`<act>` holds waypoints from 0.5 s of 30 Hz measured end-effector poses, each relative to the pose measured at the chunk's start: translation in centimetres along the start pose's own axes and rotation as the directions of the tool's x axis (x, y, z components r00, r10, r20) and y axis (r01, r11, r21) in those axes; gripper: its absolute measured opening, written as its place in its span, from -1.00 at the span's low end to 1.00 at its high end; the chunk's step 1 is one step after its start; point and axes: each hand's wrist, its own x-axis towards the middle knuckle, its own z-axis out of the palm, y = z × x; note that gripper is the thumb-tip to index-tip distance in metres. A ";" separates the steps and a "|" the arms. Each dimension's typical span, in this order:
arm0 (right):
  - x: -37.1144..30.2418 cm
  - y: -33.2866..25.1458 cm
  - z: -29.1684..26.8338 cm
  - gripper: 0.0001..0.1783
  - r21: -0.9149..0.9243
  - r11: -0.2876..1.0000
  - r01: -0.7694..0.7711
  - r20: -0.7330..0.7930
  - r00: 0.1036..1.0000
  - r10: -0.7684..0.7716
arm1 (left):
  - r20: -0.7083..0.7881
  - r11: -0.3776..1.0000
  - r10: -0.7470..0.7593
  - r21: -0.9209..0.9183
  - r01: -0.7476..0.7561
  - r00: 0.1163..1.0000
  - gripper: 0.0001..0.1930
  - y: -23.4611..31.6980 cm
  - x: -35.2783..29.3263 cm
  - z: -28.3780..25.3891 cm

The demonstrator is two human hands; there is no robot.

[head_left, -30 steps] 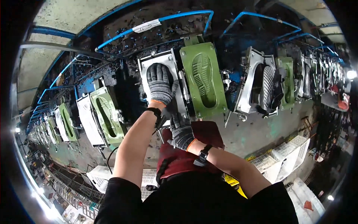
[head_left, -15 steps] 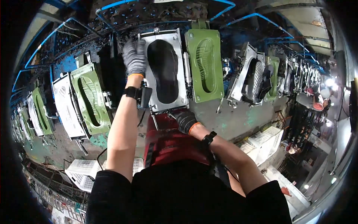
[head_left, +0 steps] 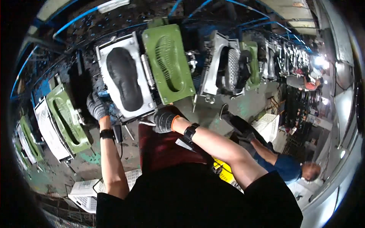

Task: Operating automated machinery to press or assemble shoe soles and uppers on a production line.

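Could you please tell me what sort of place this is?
Probably a footwear factory: a silver mould holds a black sole-shaped piece, a green plate beside it has a sole-shaped hollow, and more moulds line up alongside.

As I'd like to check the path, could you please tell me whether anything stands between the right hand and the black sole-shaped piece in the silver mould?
Yes, the lower right rim of the silver mould lies between the gloved right hand and the black sole-shaped piece. Nothing visible covers that piece.
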 end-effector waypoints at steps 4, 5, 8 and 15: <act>-9.5 4.8 0.9 -0.50 0.641 0.766 0.045 -0.324 0.920 0.218 | 0.066 0.799 0.595 -0.154 -0.581 0.801 -0.70 21.9 -8.7 -3.9; -10.1 9.1 6.1 -0.62 0.588 0.789 0.177 -0.594 0.757 0.272 | 0.016 0.738 0.608 -0.381 -0.558 0.793 -0.67 27.8 -13.2 -2.5; -16.6 16.8 10.2 -0.67 0.723 0.658 0.210 -0.683 0.355 0.638 | 0.196 0.373 0.928 -0.531 -0.761 0.318 -0.61 39.1 -22.8 1.5; -26.2 37.2 16.8 -0.69 0.837 0.500 -0.224 -0.497 0.073 0.865 | 0.769 0.233 0.626 -0.345 -0.909 -0.131 -0.62 53.8 -40.2 17.0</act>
